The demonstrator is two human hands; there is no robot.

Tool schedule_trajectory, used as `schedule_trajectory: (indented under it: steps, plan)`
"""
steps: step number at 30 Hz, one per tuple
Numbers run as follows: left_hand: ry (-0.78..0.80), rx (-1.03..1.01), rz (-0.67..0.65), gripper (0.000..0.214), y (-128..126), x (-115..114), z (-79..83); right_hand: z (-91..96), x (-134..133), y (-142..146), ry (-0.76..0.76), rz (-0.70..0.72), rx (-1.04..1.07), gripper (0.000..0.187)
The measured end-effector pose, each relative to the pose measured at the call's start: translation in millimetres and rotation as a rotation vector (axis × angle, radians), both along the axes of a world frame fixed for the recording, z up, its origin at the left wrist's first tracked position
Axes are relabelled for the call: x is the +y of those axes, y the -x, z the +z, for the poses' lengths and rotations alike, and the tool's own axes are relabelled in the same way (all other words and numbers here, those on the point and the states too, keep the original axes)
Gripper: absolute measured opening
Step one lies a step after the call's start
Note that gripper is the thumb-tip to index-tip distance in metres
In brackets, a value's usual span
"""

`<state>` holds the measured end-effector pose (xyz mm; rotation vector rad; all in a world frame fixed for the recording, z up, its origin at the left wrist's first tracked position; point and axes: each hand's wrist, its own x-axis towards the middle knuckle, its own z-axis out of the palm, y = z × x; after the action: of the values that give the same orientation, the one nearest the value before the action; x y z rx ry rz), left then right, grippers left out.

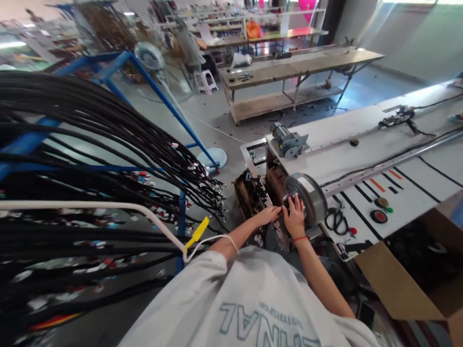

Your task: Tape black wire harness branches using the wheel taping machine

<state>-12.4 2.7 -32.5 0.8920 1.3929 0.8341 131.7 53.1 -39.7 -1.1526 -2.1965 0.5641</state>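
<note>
Wheel (307, 197), a grey metal drum, stands on edge at the near end of the long white counter (361, 130), and both hands are at it.

Left of the wheel, a thick bundle of black cables (90, 144) sweeps across the view. Their taped ends stop short of the wheel. A blue frame (152, 82) stands behind the bundle. The counter runs away from the wheel to the right, marked with black and orange strips. Right of the wheel and nearer the camera, an open cardboard box (398, 284) sits against the counter's edge. Beyond the wheel, a small grey motor (287, 140) is mounted on the counter's end.

The right hand (294, 217), with a red band at its wrist, lies on the wheel's left face. Its fingers (298, 201) are spread open and flat on the metal, closed around nothing. The left hand (269, 214) reaches in just left of the wheel, over a dark mechanism (253, 193). Its fingers (277, 209) are stretched out, tips nearly meeting the right hand. I cannot tell whether they pinch anything.

Just right of the wheel, black scissors (336, 219) lie on the counter. A round red-and-black button (378, 216) sits beyond them. A yellow tag (197, 233) hangs on a white cord, left of the wheel.
</note>
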Motion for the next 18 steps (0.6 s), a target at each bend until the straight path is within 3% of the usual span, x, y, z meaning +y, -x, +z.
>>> schedule_trajectory:
  steps: [7, 12, 16, 17, 18]
  plan:
    - [-0.221, 0.328, -0.043, 0.043, -9.8, -5.1, -1.7, -1.1, 11.6, 4.0, 0.105, -0.028, 0.215, 0.037]
    - [-0.238, 0.394, -0.041, 0.045, -11.1, 0.2, -3.8, 23.5, 12.5, 13.6, 0.261, -0.116, 0.272, 0.044]
    - [-0.100, 0.270, -0.011, 0.056, -8.9, 7.0, -8.2, 53.3, -13.4, -29.8, 0.248, 0.142, 0.260, 0.039]
    - [-0.067, 0.236, -0.020, 0.059, -8.3, 8.6, -8.7, 57.4, -16.4, -49.2, 0.250, 0.162, 0.262, 0.037]
    - [-0.035, 0.213, -0.026, 0.061, -7.8, 10.0, -8.7, 59.2, -15.9, -69.6, 0.248, 0.092, 0.268, 0.036]
